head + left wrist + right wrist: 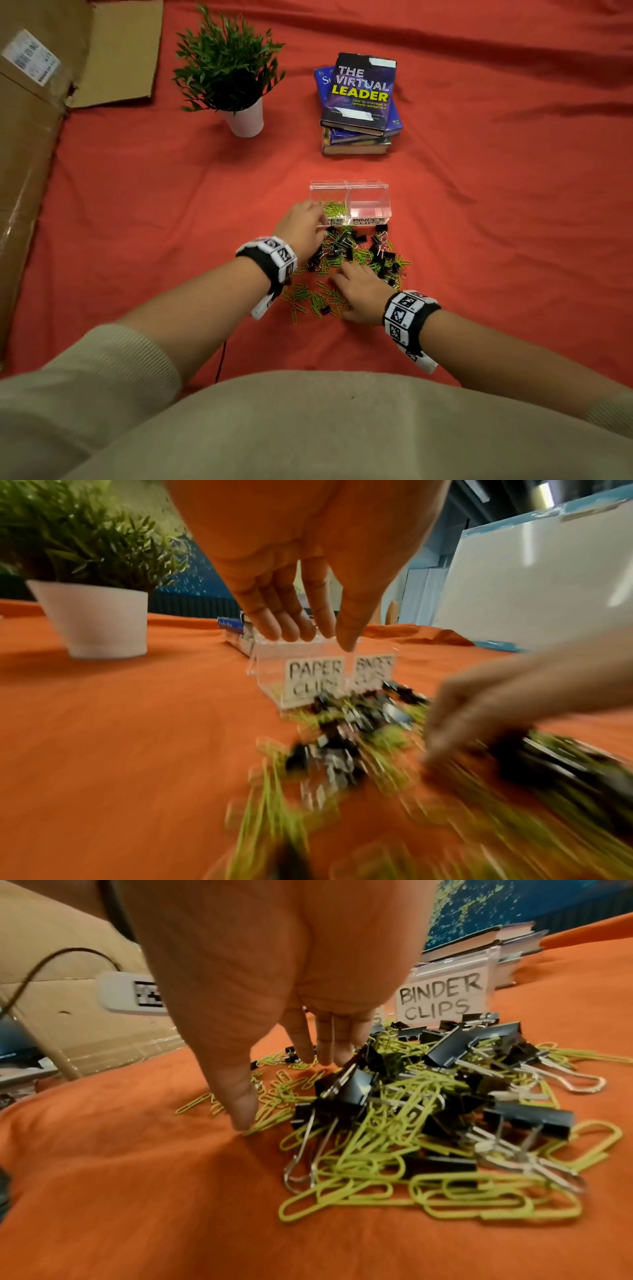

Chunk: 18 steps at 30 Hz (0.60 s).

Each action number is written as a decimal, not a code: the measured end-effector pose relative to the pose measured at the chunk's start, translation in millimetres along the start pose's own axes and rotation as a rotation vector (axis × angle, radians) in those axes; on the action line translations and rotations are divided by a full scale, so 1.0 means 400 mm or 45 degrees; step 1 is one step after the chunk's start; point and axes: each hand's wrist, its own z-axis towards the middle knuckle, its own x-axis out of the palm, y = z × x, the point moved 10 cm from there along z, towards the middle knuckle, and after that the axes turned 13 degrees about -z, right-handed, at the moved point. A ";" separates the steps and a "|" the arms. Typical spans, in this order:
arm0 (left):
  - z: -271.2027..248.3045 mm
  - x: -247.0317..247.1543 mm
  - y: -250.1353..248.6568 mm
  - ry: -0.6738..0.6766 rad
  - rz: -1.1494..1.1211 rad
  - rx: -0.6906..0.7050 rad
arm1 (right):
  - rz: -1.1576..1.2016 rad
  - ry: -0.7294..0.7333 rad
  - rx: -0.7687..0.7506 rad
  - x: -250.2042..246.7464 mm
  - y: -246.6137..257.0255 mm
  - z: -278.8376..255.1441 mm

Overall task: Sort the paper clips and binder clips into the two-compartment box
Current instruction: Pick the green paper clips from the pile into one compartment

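A clear two-compartment box (368, 192) stands on the red cloth. Its left half, labelled PAPER CLIPS (313, 677), holds green paper clips (331, 208); the half labelled BINDER CLIPS (441, 999) looks bare. In front lies a mixed pile of green paper clips (359, 1191) and black binder clips (452, 1045). My left hand (305, 226) hovers at the box's left front, fingers (287, 626) straight, nothing visible in them. My right hand (359, 291) rests on the pile's near side, its thumb (243, 1112) and straight fingers touching paper clips.
A potted plant (229, 68) in a white pot stands at the back left and a stack of books (359, 99) behind the box. Flattened cardboard (30, 137) covers the left edge. A thin black cable (221, 363) hangs near my body.
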 end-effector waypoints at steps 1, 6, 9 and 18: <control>-0.036 0.017 0.017 0.052 0.006 -0.018 | -0.011 0.004 -0.008 0.004 0.005 0.002; -0.190 0.130 0.122 0.379 0.093 -0.078 | 0.076 0.045 -0.076 0.019 0.034 0.013; -0.237 0.163 0.141 0.431 0.140 -0.033 | 0.193 0.083 -0.059 0.015 0.040 0.018; -0.247 0.169 0.132 0.420 0.304 -0.022 | 0.186 0.108 -0.039 0.021 0.054 0.011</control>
